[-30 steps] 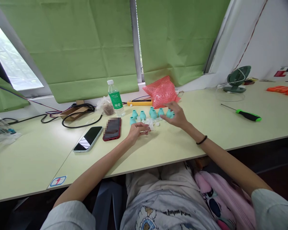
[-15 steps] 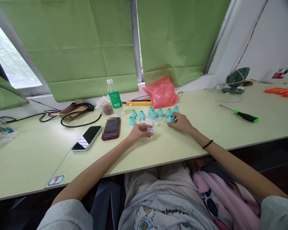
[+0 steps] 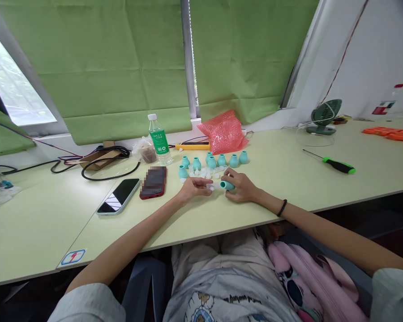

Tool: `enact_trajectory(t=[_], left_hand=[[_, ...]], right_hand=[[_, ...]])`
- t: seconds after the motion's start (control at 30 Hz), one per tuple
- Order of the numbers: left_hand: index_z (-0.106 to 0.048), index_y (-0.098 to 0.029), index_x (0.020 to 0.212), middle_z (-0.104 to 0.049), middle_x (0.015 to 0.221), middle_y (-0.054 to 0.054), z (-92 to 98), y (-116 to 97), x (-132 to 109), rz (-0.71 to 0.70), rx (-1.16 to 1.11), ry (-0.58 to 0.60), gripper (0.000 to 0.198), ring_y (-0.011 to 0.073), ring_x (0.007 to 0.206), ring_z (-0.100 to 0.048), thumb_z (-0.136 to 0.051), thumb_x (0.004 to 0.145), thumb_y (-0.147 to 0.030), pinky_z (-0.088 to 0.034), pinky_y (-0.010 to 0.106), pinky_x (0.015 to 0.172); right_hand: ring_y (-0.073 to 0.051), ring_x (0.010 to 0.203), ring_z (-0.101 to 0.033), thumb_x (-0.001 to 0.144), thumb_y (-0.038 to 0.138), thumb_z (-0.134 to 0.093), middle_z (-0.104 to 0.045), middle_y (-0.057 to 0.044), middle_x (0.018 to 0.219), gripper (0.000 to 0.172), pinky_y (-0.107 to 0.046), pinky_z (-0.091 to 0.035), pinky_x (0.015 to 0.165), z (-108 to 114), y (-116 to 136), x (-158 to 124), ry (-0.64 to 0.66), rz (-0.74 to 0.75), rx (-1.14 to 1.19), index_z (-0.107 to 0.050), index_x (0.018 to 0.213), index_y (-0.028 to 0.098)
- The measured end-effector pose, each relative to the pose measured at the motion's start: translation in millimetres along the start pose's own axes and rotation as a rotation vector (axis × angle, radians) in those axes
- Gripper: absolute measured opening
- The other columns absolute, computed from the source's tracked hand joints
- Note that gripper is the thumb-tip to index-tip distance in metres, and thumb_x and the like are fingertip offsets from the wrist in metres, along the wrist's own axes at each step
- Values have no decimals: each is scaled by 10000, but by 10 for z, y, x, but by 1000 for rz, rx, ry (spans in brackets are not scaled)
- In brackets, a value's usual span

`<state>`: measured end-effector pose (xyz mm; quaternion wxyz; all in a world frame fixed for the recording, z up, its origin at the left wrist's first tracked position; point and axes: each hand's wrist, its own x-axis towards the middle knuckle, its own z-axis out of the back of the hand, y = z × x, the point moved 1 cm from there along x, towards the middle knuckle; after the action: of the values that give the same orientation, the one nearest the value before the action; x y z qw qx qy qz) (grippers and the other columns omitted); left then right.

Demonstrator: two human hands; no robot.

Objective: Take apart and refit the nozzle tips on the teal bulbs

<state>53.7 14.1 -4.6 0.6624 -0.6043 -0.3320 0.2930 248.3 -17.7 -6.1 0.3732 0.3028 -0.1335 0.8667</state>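
My right hand (image 3: 241, 187) is closed round a small teal bulb-shaped piece (image 3: 226, 185), tipped on its side with its open mouth facing left. Just left of it, my left hand (image 3: 196, 188) pinches a small translucent white plastic part (image 3: 212, 187) at its fingertips. A narrow gap lies between the two pieces. Behind my hands stand several more teal bulb-shaped pieces (image 3: 233, 161), upright with their mouths up. Loose white plastic parts (image 3: 204, 172) are scattered in front of them.
Left of my hands lie a red-cased phone (image 3: 153, 182) and a pale-cased phone (image 3: 118, 197). A water bottle (image 3: 160, 142), pink bubble wrap (image 3: 224, 133) and a yellow tool (image 3: 192, 146) are at the back. A screwdriver (image 3: 336, 164) and a green fan (image 3: 325, 117) are on the right.
My right hand has lifted a teal bulb-shaped piece from the right of the group, brought it left and tilted it toward my left hand. My left hand has barely moved.
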Motion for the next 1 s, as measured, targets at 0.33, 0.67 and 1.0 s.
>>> enact_trajectory(t=[0.33, 0.67, 1.0], left_hand=[[-610, -81, 830, -623, 649, 53, -36, -50, -24, -22, 91, -54, 416, 127, 568, -571, -699, 470, -271, -483, 275, 601], [-628, -55, 732, -619, 580, 69, -81, -161, -70, -71, 85, -81, 319, 115, 483, -544, -669, 517, -288, -481, 261, 512], [-612, -62, 764, -611, 603, 72, -92, -123, -77, -47, 48, -20, 324, 104, 482, -538, -632, 573, -323, -465, 249, 497]], right_hand=[[-129, 587, -431, 576, 240, -446, -479, -39, 747, 252, -227, -269, 497, -19, 24, -5, 83, 69, -127, -478, 811, 154], [-116, 542, -411, 572, 255, -438, -475, -26, 674, 198, -222, -215, 465, -26, 13, -8, 124, 47, -150, -482, 738, 154], [-118, 550, -451, 648, 299, -440, -512, -28, 647, 167, -225, -205, 467, -86, 53, 41, 130, 35, -151, -507, 706, 157]])
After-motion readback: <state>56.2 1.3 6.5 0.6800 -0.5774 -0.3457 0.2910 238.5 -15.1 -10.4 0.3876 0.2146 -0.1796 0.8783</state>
